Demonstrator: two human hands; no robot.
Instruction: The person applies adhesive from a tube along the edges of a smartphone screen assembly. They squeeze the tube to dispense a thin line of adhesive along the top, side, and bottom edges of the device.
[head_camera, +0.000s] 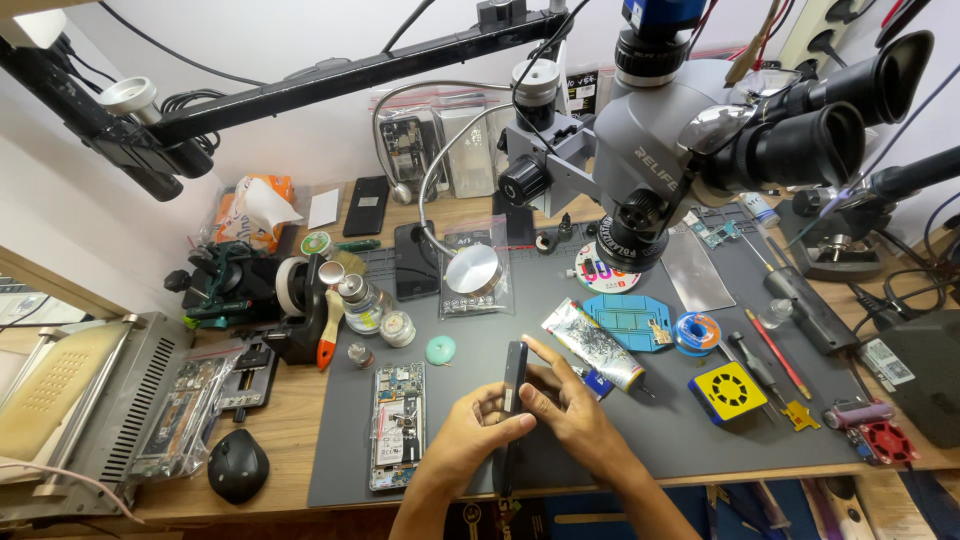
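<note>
Both my hands hold a dark slim phone (513, 385) edge-up over the grey work mat (700, 420). My left hand (470, 430) grips its lower left side with thumb and fingers. My right hand (572, 410) wraps the right side, its index finger stretched up along the phone's edge. An opened phone with bare circuit boards (398, 425) lies flat on the mat just left of my left hand. A crumpled silver tube (592, 345) lies right behind my right hand.
A grey stereo microscope (700, 130) hangs over the mat's back right. Blue repair pad (627, 322), solder spool (695, 332), yellow square block (727, 391), tweezers and screwdrivers lie right. Jars, brush and tape sit left (360, 305); a black mouse (238, 465) is at front left.
</note>
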